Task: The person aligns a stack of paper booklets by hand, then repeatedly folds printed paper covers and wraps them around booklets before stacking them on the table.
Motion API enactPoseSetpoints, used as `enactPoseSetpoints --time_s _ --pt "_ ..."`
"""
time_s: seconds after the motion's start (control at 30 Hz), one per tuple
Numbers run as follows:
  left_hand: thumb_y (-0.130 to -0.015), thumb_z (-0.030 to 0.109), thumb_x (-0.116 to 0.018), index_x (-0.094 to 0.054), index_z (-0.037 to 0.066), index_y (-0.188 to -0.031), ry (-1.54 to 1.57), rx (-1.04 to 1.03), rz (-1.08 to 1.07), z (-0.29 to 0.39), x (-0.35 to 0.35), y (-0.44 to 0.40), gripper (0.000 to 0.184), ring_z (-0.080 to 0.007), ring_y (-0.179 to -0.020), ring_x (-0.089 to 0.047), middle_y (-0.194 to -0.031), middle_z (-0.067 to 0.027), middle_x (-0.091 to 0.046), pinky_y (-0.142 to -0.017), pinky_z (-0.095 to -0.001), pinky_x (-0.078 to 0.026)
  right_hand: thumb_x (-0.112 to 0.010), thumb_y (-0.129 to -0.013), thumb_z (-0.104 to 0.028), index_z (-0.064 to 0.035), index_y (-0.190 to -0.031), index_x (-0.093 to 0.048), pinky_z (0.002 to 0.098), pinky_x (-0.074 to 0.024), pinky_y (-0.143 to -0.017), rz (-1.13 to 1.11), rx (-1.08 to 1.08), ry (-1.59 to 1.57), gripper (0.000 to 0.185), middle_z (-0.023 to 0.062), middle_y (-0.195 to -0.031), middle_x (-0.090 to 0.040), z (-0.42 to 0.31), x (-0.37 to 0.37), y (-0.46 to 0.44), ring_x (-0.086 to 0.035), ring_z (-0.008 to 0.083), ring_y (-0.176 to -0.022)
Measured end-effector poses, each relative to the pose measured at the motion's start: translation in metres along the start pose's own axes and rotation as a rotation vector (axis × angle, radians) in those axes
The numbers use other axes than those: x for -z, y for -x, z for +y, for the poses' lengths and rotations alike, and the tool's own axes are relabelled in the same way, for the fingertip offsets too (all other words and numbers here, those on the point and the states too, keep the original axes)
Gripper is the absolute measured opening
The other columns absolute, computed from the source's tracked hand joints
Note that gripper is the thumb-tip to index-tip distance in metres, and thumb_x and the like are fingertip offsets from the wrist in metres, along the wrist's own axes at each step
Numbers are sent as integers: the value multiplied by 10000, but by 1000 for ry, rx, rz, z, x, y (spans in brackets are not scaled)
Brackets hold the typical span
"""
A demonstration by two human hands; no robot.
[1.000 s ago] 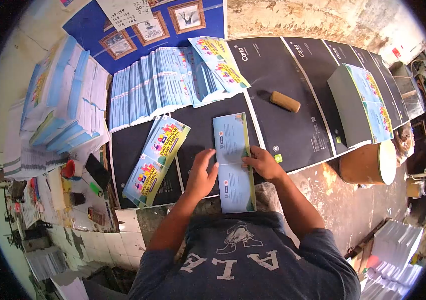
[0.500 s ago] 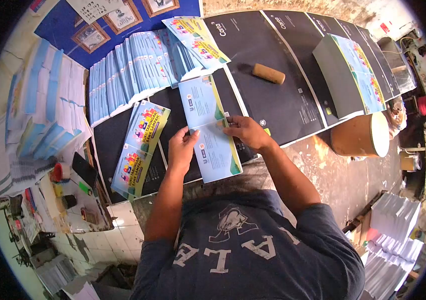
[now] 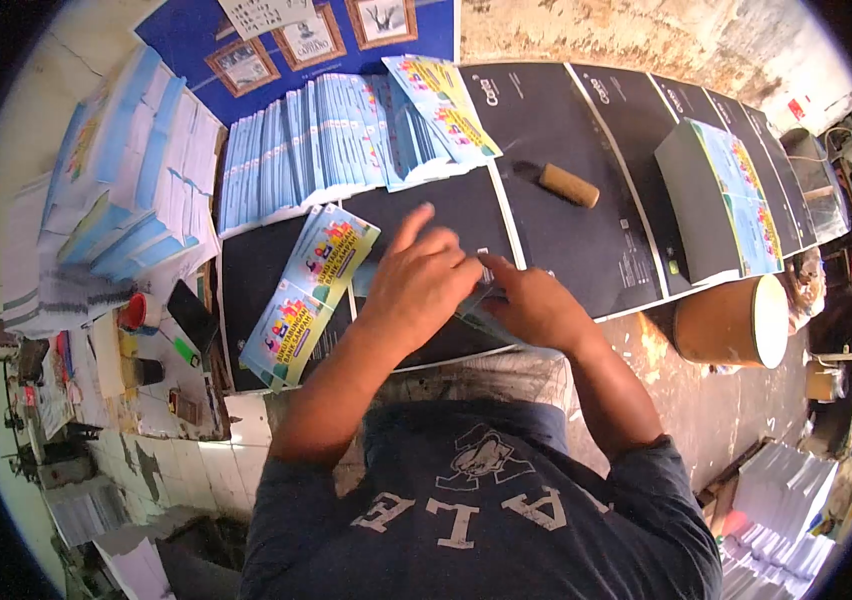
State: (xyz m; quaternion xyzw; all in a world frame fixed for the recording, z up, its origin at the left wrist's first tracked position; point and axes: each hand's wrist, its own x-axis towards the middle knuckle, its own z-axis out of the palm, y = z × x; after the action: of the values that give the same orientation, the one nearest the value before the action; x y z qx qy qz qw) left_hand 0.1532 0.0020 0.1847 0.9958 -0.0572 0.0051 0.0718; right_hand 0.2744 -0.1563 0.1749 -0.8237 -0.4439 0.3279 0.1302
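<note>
1. blue-and-yellow "buku tabungan" booklets (image 3: pixel 311 290) lie on the black-covered table (image 3: pixel 566 130).
2. left hand (image 3: pixel 421 285): index finger raised, others bent; grip unclear.
3. right hand (image 3: pixel 543 305): fingers bent by a blurred bluish sheet (image 3: pixel 489 305); cannot tell whether they grip it.

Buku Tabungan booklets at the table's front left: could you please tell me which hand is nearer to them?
The left hand is nearer, just right of the booklets; the right hand is farther right, beyond it.
</note>
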Motion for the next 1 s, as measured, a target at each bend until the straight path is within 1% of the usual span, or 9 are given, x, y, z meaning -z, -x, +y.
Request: enactPoseSetpoints --time_s 0.07,0.1,0.13,0.2,0.3,0.5,0.6,0.77,1.0 --pt "-817 264 -744 -672 143 -1162 -71 189 726 4 -4 2 372 -282 -1053 -626 -1120 -111 -668 -1030 -432 -407 -708 -856 -144 -44 -1305 -544 418 -519 -900 233 120 -443 489 198 -1057 -690 63 -31 -28 -666 373 -968" --pt "-797 267 -790 -622 101 -1215 129 336 836 -6 -33 8 481 -314 -1137 -578 -1241 -137 -603 -1028 -435 -412 -708 -856 -144 -44 -1305 -544 418 -519 -900 237 126 -435 489 198 -1057 -690 76 -42 -36 -666 373 -968" --pt "-850 270 -774 -616 35 -1203 451 542 863 -5 -56 12 452 -291 -1057 -639 -1141 -163 -652 -940 -416 -490 -681 -875 -93 -18 -1269 -559 402 -511 -917 314 142 -891 419 180 -1084 -685 86 -53 -40 -662 314 -992" --pt "-886 291 -757 -619 -12 -1211 1262 627 567 -9 -116 16 465 -251 -940 -694 -1056 -165 -694 -801 -359 -551 -614 -902 36 37 -1199 -583 359 -492 -950 382 159 -1557 299 114 -1129 -673 89 -71 -42 -633 187 -1028" --pt "-913 255 -728 -666 -31 -1181 1084 622 514 2 -131 17 397 -173 -858 -714 -999 -163 -736 -728 -289 -555 -634 -892 28 30 -1208 -582 340 -485 -949 373 82 -1483 320 121 -1129 -671 81 -81 -39 -633 195 -1029" --pt "-914 194 -709 -699 -20 -1119 1050 658 423 3 -99 19 297 -145 -769 -712 -895 -145 -750 -687 -291 -544 -642 -895 4 18 -1213 -587 331 -505 -895 278 59 -1408 322 124 -1140 -670 67 -72 -33 -639 195 -1018" --pt "-916 189 -703 -693 -15 -1140 1002 667 340 7 -98 23 303 -151 -793 -714 -924 -150 -751 -701 -290 -542 -652 -886 7 21 -1201 -582 342 -494 -932 301 46 -1657 323 120 -1135 -672 69 -64 -40 -642 203 -1023" --pt "-908 177 -719 -674 1 -1187 1022 687 432 10 -110 23 334 -138 -796 -708 -943 -140 -748 -689 -283 -538 -692 -877 -13 7 -1085 -648 307 -507 -863 402 119 -1432 213 68 -1008 -713 71 -71 -53 -656 149 -912" --pt "-890 140 -733 -645 33 -1262 948 649 638 12 -121 13 398 -165 -744 -711 -944 -153 -736 -652 -302 -542 -719 -855 -43 2 -1072 -655 314 -527 -796 568 18 -1109 230 82 -981 -737 56 -76 -54 -676 142 -881"
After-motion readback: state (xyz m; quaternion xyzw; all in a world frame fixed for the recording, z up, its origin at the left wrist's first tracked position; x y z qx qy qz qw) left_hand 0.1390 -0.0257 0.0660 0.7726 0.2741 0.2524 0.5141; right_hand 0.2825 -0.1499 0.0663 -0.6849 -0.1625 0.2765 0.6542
